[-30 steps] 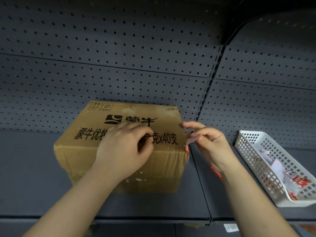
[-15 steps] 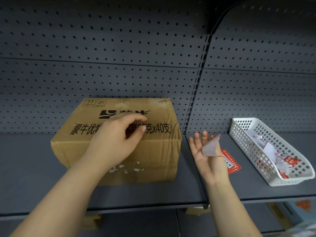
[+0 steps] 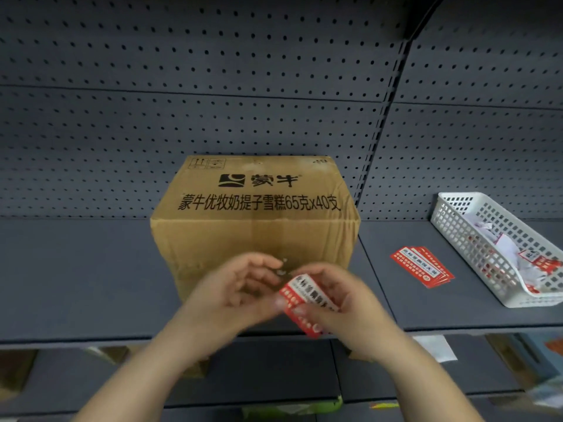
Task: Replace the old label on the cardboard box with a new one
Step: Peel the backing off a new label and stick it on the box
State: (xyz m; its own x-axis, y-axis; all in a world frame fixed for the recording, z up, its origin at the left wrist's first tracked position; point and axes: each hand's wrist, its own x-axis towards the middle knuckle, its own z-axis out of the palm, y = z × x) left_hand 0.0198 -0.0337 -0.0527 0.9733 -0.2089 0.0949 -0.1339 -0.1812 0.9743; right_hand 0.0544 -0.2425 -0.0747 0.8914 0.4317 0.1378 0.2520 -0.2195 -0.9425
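A brown cardboard box with black Chinese print stands on the dark grey shelf, with white scraps of torn label on its front face. In front of the box, both hands hold one red-and-white label. My right hand grips the label from the right and below. My left hand pinches its left edge with thumb and fingers. The label is blurred and tilted, and the hands hide the box's lower front.
A small stack of red labels lies on the shelf to the right of the box. Further right stands a white plastic basket with crumpled paper and label scraps. A perforated back panel rises behind. Lower shelves show below.
My left hand has come off the box top. My right hand no longer shows the peeled white scrap and now holds a red label; both hands have met in front of the box.
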